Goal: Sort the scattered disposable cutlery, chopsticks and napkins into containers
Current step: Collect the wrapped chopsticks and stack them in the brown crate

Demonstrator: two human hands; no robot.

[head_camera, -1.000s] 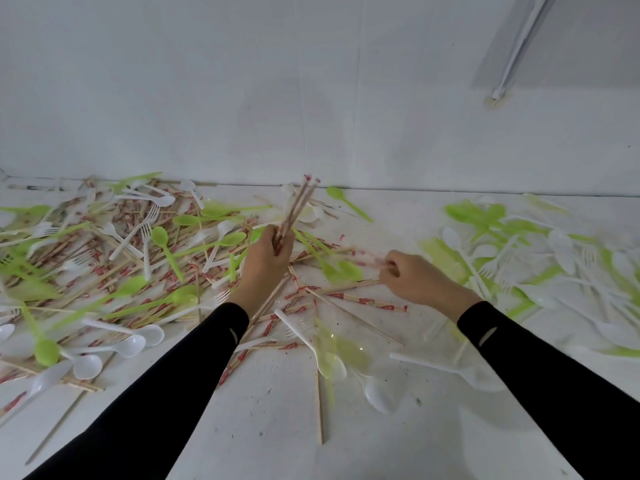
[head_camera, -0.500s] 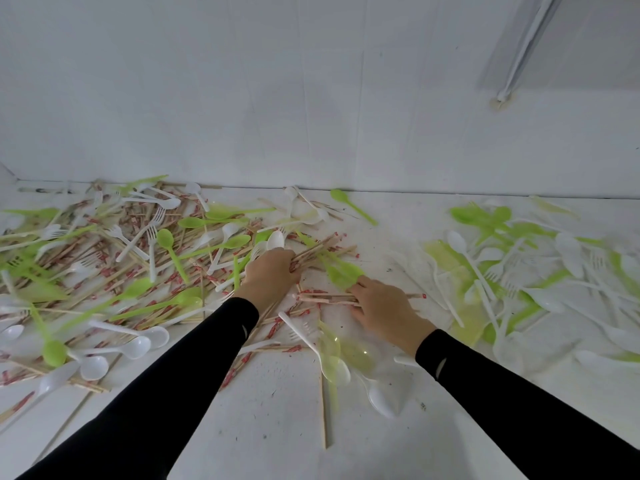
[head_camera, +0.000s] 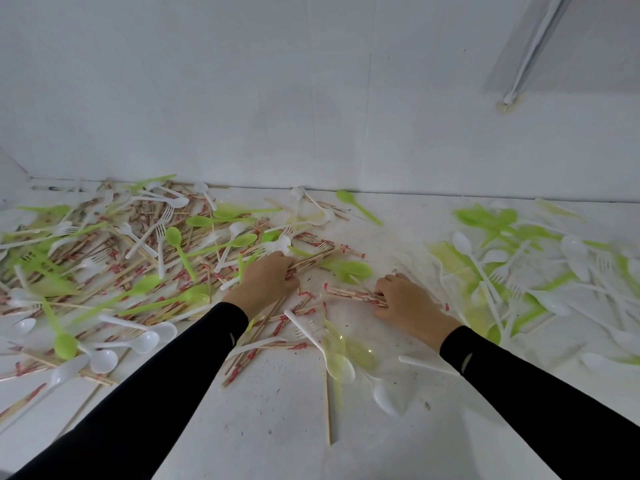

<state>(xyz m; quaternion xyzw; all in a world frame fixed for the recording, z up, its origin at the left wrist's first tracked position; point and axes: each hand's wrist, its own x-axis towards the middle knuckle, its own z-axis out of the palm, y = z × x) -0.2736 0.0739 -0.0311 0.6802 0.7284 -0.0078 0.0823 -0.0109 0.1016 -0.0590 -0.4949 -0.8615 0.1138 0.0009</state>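
Note:
My left hand (head_camera: 265, 280) grips a bundle of red-printed wrapped chopsticks (head_camera: 317, 259) that lies low across the white surface, pointing up and right. My right hand (head_camera: 403, 299) curls its fingers round a few wrapped chopsticks (head_camera: 349, 294) lying flat to its left. A dense pile of chopsticks, white forks and spoons and green spoons (head_camera: 114, 265) spreads over the left. A separate heap of green and white plastic cutlery (head_camera: 540, 268) lies on the right. No container or napkin shows.
A white wall rises behind the white surface (head_camera: 277, 420). Near my arms lie a white fork (head_camera: 304, 329), clear yellowish spoons (head_camera: 337, 351), a white spoon (head_camera: 384, 396) and a bare wooden stick (head_camera: 328, 407). A green spoon (head_camera: 356, 206) rests by the wall.
My left hand lowered its upright chopstick bundle down onto the pile. My right hand drew back from the far right toward the middle and closed on chopsticks lying there.

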